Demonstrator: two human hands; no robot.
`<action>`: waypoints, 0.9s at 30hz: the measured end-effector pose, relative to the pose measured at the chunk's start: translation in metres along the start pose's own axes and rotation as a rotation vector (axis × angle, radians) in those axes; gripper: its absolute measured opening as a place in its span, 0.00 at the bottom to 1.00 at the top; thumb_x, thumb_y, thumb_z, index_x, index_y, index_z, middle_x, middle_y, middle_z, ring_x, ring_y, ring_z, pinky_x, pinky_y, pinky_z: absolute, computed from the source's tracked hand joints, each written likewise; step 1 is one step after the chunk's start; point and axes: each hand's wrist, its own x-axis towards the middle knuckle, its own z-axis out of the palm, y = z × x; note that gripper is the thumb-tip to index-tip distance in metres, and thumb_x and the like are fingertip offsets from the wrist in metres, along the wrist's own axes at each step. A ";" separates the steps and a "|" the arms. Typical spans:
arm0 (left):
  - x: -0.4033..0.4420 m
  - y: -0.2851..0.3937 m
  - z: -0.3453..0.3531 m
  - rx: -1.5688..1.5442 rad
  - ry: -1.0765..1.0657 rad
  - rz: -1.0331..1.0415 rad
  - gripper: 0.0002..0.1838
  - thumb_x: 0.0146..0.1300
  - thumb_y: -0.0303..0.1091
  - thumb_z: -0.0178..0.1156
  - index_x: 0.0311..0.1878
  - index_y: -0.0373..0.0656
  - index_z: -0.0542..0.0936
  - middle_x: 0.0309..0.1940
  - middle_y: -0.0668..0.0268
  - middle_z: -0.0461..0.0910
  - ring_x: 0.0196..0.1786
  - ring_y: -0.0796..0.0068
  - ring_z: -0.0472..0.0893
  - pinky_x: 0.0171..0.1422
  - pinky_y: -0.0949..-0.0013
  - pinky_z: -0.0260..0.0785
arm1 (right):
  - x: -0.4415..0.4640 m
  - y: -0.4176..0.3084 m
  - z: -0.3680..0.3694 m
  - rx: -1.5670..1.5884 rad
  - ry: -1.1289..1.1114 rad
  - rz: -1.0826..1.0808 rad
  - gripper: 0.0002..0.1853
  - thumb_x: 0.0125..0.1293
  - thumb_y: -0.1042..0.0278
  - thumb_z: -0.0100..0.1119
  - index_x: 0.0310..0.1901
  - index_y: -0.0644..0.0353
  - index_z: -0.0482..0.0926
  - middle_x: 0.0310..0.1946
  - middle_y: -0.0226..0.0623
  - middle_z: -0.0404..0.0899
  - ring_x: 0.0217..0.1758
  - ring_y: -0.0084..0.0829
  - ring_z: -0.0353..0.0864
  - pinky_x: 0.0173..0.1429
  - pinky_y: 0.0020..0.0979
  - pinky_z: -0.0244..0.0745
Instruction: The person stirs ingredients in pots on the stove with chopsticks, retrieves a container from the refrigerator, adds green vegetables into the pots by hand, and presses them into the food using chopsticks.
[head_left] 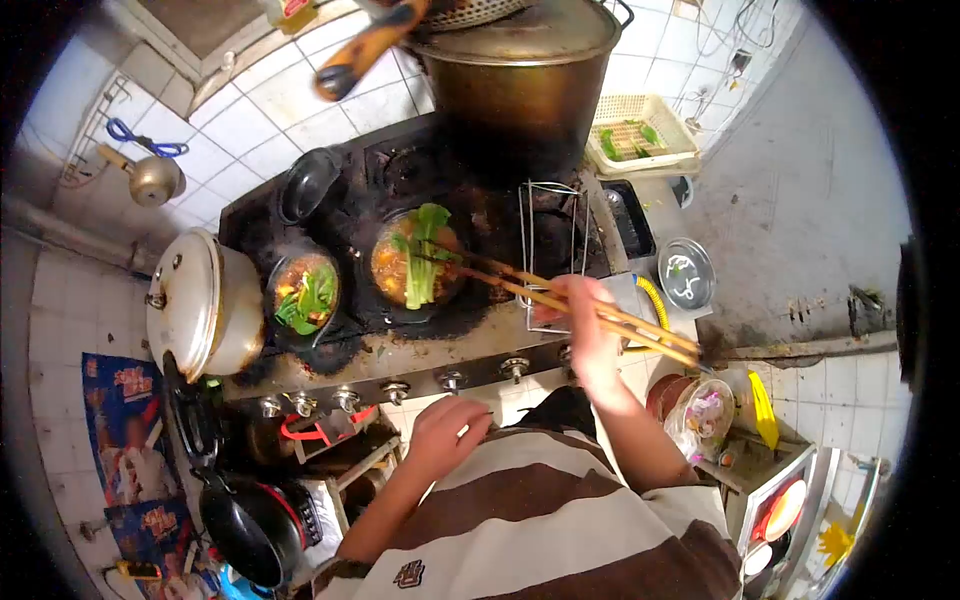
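Observation:
My right hand is closed around a pair of long wooden chopsticks. Their tips reach leafy greens lying across a small black pot of bubbling broth on the stove. Whether the tips pinch the greens or only touch them, I cannot tell. To the left, a second small pot contains broth and greens. Close to my striped shirt, in front of the stove knobs, my left hand has its fingers loosely curled, with nothing visible in them.
A large lidded stockpot stands at the back of the stove. At the left is a silver pressure cooker. A wire rack, a cream basket with leaves and a metal bowl are at the right.

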 end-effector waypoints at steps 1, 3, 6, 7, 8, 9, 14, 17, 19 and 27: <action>0.015 0.008 0.013 -0.004 -0.014 0.029 0.06 0.52 0.29 0.63 0.33 0.40 0.79 0.31 0.61 0.79 0.32 0.62 0.79 0.37 0.65 0.71 | 0.005 0.000 -0.018 0.048 0.003 -0.014 0.12 0.69 0.66 0.45 0.43 0.68 0.74 0.33 0.41 0.79 0.34 0.28 0.81 0.40 0.26 0.76; 0.046 0.016 0.042 -0.021 -0.093 0.074 0.06 0.53 0.30 0.63 0.32 0.41 0.78 0.29 0.62 0.78 0.32 0.63 0.78 0.36 0.64 0.71 | 0.021 0.004 -0.044 0.089 -0.032 0.062 0.12 0.68 0.68 0.48 0.44 0.68 0.74 0.34 0.40 0.79 0.35 0.27 0.81 0.41 0.24 0.76; 0.082 0.036 0.087 0.006 -0.123 0.024 0.05 0.54 0.32 0.61 0.32 0.41 0.78 0.28 0.62 0.77 0.33 0.62 0.78 0.35 0.64 0.71 | 0.056 0.010 -0.066 0.140 -0.245 0.185 0.12 0.67 0.68 0.51 0.45 0.68 0.75 0.39 0.40 0.78 0.37 0.28 0.81 0.43 0.24 0.77; 0.088 0.042 0.105 -0.016 -0.103 -0.052 0.05 0.55 0.32 0.61 0.32 0.42 0.78 0.29 0.63 0.77 0.33 0.62 0.78 0.36 0.64 0.71 | 0.069 0.015 -0.066 0.177 -0.305 0.220 0.13 0.66 0.67 0.51 0.46 0.68 0.75 0.39 0.40 0.78 0.37 0.28 0.81 0.43 0.24 0.77; 0.089 0.045 0.121 -0.042 -0.091 -0.123 0.05 0.56 0.33 0.60 0.32 0.42 0.78 0.29 0.63 0.77 0.33 0.62 0.78 0.36 0.64 0.71 | 0.078 0.019 -0.060 0.214 -0.353 0.256 0.13 0.66 0.66 0.52 0.46 0.68 0.75 0.39 0.40 0.78 0.37 0.28 0.82 0.43 0.24 0.77; 0.089 0.049 0.132 -0.072 -0.078 -0.188 0.05 0.56 0.34 0.59 0.32 0.43 0.77 0.29 0.63 0.77 0.33 0.62 0.78 0.36 0.64 0.71 | 0.086 0.024 -0.054 0.247 -0.398 0.289 0.14 0.66 0.66 0.52 0.46 0.68 0.75 0.39 0.40 0.78 0.37 0.28 0.82 0.43 0.24 0.77; 0.071 0.067 0.152 -0.028 0.029 -0.353 0.06 0.57 0.29 0.58 0.37 0.41 0.79 0.29 0.61 0.76 0.30 0.65 0.77 0.34 0.68 0.70 | 0.095 0.056 -0.020 0.152 -0.678 0.294 0.15 0.66 0.63 0.53 0.47 0.66 0.75 0.37 0.38 0.80 0.38 0.24 0.81 0.41 0.22 0.77; 0.052 0.074 0.146 -0.069 0.099 -0.502 0.05 0.58 0.30 0.58 0.37 0.41 0.79 0.29 0.61 0.76 0.28 0.69 0.76 0.33 0.70 0.69 | 0.098 0.070 -0.018 0.110 -0.600 0.265 0.14 0.67 0.64 0.52 0.47 0.66 0.75 0.36 0.39 0.80 0.38 0.25 0.81 0.41 0.23 0.77; 0.037 0.070 0.143 -0.068 0.104 -0.548 0.06 0.58 0.31 0.58 0.37 0.41 0.79 0.30 0.61 0.77 0.31 0.65 0.77 0.37 0.68 0.70 | 0.095 0.068 -0.015 0.108 -0.535 0.232 0.13 0.67 0.65 0.51 0.47 0.66 0.75 0.36 0.38 0.80 0.38 0.25 0.81 0.41 0.24 0.77; -0.002 0.042 0.125 -0.063 0.207 -0.511 0.07 0.58 0.32 0.59 0.38 0.40 0.79 0.31 0.61 0.78 0.29 0.67 0.77 0.35 0.69 0.69 | 0.074 0.065 0.003 -0.013 -0.512 0.163 0.11 0.65 0.69 0.52 0.46 0.66 0.75 0.36 0.37 0.80 0.39 0.24 0.81 0.42 0.23 0.78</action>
